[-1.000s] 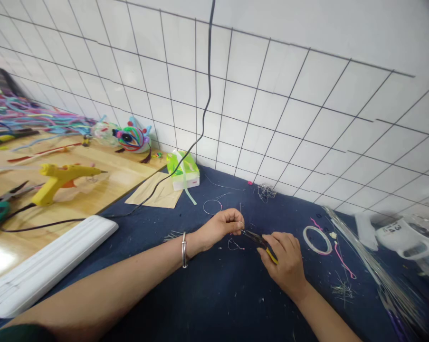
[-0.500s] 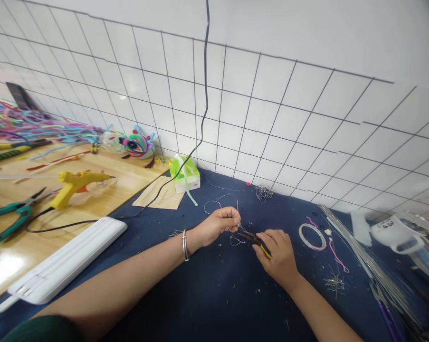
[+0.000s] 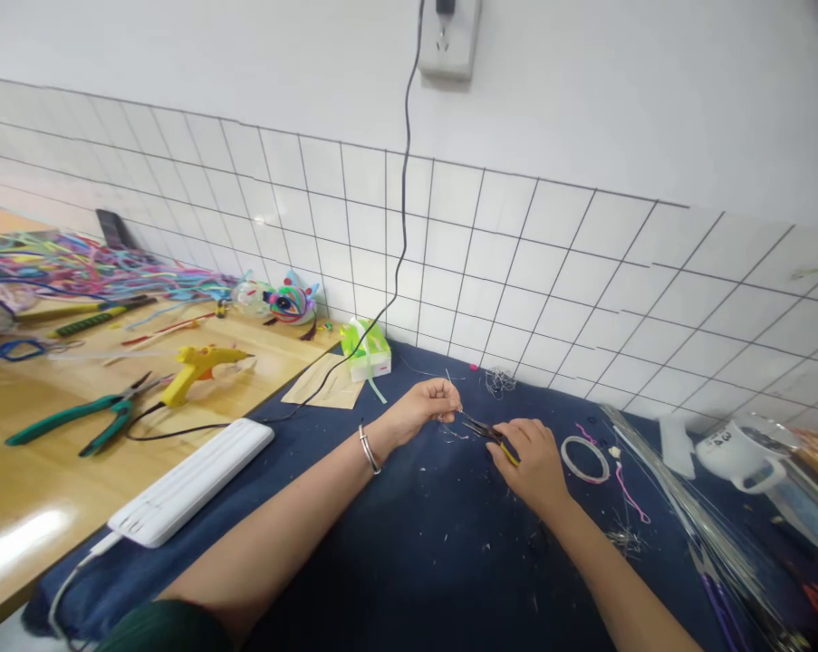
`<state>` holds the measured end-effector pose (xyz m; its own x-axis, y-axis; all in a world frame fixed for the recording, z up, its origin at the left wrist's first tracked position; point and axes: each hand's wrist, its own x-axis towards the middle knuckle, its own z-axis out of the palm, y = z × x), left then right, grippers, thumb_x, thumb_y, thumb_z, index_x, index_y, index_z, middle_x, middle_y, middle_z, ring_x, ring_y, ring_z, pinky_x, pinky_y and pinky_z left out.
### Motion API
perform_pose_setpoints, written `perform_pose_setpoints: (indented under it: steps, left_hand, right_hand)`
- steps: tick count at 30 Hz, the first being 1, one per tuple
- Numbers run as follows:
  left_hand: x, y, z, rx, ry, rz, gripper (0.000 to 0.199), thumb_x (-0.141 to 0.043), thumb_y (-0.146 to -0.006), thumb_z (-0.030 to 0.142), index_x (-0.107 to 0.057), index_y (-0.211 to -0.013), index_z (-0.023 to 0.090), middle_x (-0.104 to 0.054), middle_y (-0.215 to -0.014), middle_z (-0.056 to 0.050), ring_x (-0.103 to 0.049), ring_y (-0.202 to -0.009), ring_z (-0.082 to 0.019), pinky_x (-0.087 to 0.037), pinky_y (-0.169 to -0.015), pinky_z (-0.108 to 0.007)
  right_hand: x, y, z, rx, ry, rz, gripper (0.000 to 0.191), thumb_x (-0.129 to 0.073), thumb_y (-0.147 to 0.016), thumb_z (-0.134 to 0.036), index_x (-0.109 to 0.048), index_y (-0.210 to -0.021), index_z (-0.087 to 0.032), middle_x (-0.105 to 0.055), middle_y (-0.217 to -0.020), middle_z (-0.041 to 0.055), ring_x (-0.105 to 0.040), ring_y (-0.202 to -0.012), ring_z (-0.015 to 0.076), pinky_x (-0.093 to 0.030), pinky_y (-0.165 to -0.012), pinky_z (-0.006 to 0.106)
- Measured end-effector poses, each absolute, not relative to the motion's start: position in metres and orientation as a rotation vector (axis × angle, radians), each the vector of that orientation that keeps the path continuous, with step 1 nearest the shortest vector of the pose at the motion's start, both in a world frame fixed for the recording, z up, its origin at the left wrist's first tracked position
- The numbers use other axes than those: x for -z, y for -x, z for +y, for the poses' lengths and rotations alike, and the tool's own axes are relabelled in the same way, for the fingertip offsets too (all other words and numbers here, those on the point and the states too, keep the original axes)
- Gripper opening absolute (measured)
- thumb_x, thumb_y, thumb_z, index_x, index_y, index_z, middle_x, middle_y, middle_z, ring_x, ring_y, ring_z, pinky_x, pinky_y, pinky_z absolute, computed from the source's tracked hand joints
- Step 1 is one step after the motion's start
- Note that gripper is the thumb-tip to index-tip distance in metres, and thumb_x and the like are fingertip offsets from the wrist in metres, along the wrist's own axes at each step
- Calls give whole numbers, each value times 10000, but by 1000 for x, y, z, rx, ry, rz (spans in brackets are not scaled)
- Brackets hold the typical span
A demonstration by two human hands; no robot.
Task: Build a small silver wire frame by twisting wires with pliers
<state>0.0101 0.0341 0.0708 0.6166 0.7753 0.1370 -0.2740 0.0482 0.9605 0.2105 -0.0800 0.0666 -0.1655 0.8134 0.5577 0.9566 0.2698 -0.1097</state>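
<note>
Left, on the tabletop [image 3: 28, 489]: glue gun [image 3: 195, 369], with pliers [image 3: 69, 418] to its left front. On the adjoining cloth [image 3: 395, 561]: power strip [image 3: 191, 484] along the tabletop's edge; tissue packet [image 3: 376, 344] behind, near the wall [image 3: 551, 244], beside a paper sheet [image 3: 333, 394]. Right of both hands [image 3: 534, 460], in order: ring [image 3: 565, 457], wire bundle [image 3: 687, 507], mug [image 3: 731, 455].

Before you rises a white wall [image 3: 605, 100] bearing a socket [image 3: 457, 45], with a band of white tiling [image 3: 507, 231] ruled in dark lines below it, while on your left a glossy wooden tabletop [image 3: 48, 493], streaked by glare [image 3: 21, 548], borders a dark blue work surface [image 3: 409, 561].
</note>
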Motion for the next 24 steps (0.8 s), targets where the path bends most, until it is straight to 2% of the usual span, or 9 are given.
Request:
perform_pose_setpoints:
  steps: [9,18,24]
  left_hand:
    - [-93,-9,52,-955,-1377,470,120,-613,-693,186,-551,-777,128,-553,-645,8,-487,-516,-62,-341,-512,-194]
    - [-87,1,64,-902,-1437,484,107,-612,-686,178,-559,-759,120,-541,-611,1,-487,-544,-80,-350,-545,-210]
    - [-87,-1,60,-897,-1432,448,88,-609,-677,146,-555,-743,122,-571,-669,-20,-510,-619,-100,-378,-611,-229]
  right_hand:
    - [-120,-215,-49,290,1530,-2269,206,-522,-790,-386,-599,-906,-234,-595,-849,43,-507,-823,186,-366,-751,315]
    - [-108,-204,-30,269,1507,-2269,194,-506,-815,-378,-606,-919,-248,-609,-806,27,-539,-793,158,-399,-711,258]
    - [-107,-204,-35,324,1491,-2271,205,-508,-812,-391,-615,-922,-254,-615,-789,23,-551,-779,146,-409,-681,240]
